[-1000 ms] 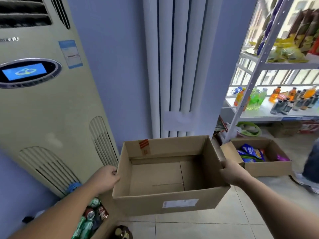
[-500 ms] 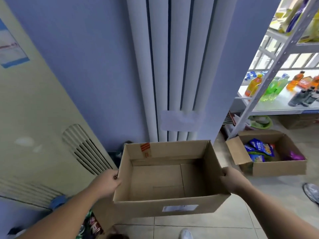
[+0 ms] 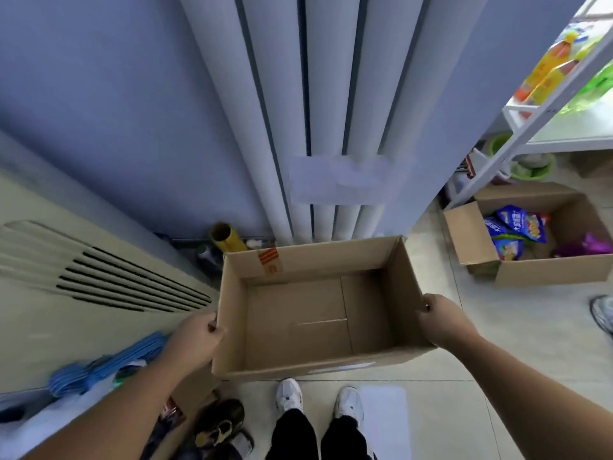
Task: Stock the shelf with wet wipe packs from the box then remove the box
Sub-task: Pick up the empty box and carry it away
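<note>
Box (image 3: 298, 313) is up in both hands here, open top facing the camera, so you can see right down to its bare cardboard bottom with the flap seams. Left hand (image 3: 195, 340) grips the left wall, thumb hooked at the rim and fingers curled round the outside. Right hand (image 3: 442, 322) does the same on the right wall, thumb at the top edge and the rest of the fingers wrapped down the outer side, mostly hidden. There's a strip of orange tape (image 3: 270, 260) on the far wall. The box hangs just in front of the white pipes (image 3: 331, 111) running down the blue wall, above the tile floor, with the person's white shoes (image 3: 288, 393) poking out under its near edge. The AC unit (image 3: 83, 277) stands to the left, with blue hangers (image 3: 99, 363) by its base. The shelf (image 3: 544, 104) is off to the right, well apart from the box, with blurry orange and green bottles (image 3: 547, 71) on it. Near its foot a second box (image 3: 547, 275) sits on the floor with snack bags (image 3: 517, 227) inside.
</note>
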`<state>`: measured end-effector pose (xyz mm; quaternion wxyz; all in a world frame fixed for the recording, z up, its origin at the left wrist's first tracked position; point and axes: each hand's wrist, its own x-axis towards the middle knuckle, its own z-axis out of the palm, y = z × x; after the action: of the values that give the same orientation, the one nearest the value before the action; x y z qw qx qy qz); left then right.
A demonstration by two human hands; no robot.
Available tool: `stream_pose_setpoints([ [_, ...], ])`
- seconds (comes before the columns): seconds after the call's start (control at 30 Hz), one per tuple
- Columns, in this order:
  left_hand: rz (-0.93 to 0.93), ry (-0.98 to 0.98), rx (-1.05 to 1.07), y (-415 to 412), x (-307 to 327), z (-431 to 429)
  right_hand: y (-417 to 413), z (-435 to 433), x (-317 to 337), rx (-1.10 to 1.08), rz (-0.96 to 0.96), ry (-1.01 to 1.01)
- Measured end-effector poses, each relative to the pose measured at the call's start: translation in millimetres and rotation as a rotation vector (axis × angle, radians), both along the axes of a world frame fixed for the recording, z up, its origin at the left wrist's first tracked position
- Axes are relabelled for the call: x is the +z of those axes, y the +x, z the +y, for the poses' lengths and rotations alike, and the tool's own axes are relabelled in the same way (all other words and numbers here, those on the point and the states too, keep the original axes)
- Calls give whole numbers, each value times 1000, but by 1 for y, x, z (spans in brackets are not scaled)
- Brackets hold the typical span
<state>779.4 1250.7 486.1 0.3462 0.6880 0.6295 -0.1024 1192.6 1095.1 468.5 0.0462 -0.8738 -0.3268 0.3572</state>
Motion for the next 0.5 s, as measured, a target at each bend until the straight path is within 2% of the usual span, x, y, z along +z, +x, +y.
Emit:
stream_pose_setpoints([
  [0.3,-1,-32,-21,17,-95,69,9,55,-94,-60,-6,6],
  [0.5,-55,22,-22,32,-140,120,18,92,-135,-84,-49,60],
])
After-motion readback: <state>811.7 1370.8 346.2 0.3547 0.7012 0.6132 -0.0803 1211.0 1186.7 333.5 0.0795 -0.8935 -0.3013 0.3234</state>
